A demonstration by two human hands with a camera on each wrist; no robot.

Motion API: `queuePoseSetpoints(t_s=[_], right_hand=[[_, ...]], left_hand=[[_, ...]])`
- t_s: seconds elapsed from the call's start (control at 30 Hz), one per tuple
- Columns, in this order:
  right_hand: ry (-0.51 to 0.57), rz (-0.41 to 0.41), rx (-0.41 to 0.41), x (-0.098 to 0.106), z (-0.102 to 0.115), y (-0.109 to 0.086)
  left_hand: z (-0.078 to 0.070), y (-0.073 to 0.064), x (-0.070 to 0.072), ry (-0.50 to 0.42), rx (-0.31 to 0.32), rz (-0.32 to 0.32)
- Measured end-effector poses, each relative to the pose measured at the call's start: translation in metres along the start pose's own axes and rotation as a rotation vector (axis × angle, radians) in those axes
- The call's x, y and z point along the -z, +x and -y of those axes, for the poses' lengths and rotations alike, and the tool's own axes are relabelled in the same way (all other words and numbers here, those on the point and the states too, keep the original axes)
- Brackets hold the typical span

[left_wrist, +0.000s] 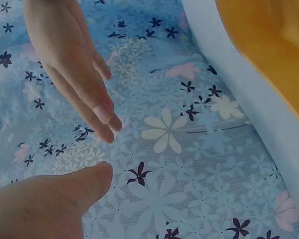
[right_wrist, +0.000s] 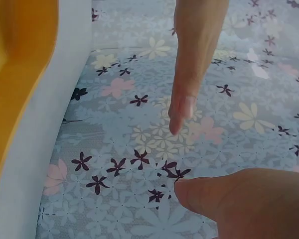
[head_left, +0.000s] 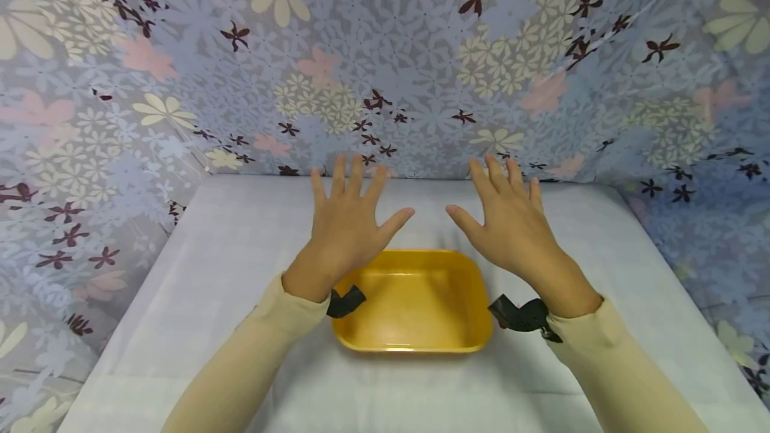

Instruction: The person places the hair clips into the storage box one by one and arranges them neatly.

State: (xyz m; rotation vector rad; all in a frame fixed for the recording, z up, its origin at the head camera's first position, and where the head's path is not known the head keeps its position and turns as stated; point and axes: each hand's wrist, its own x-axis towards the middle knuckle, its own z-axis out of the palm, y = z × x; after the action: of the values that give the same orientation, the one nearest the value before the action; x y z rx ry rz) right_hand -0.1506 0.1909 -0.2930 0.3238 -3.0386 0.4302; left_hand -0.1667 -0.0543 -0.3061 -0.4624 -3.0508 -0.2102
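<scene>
A yellow rectangular tray [head_left: 415,313] with rounded corners lies on the white-covered table, with nothing inside it. Above its left rear corner hovers my left hand [head_left: 345,229], its fingers straight and spread, holding nothing. My right hand [head_left: 511,226] is held up beyond the tray's right rear corner, likewise spread and holding nothing. Both thumbs point inward toward each other with a gap between them. Part of the tray's left side is hidden by the left hand and wrist. In both wrist views the tray [left_wrist: 274,55] shows only as an edge.
A white cloth [head_left: 198,286] covers the table around the tray. Flower-patterned fabric [head_left: 391,52] hangs behind the table's back edge and along both sides. Black strips [head_left: 523,315] are at the wrists, by the beige sleeves [head_left: 619,366].
</scene>
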Motion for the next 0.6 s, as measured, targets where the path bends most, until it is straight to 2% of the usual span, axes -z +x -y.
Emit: queuePoseSetpoints(t_s=[0.1,0.3,0.43,0.6], right_hand=[[0.039,-0.050,0.015,0.003,-0.003,-0.005],[0.132,-0.268,0.038,0.006,-0.019,-0.016],[0.190,-0.333,-0.015,0.006,-0.040,-0.026],[0.249,-0.299,-0.101,-0.001,-0.069,-0.043]], left_hand=[[0.006,-0.004,0.000,-0.024,-0.012,-0.025],[0.031,-0.010,-0.005,-0.163,-0.055,-0.147],[0.053,-0.017,-0.013,-0.355,-0.083,-0.179],[0.081,-0.033,-0.026,-0.646,-0.056,-0.150]])
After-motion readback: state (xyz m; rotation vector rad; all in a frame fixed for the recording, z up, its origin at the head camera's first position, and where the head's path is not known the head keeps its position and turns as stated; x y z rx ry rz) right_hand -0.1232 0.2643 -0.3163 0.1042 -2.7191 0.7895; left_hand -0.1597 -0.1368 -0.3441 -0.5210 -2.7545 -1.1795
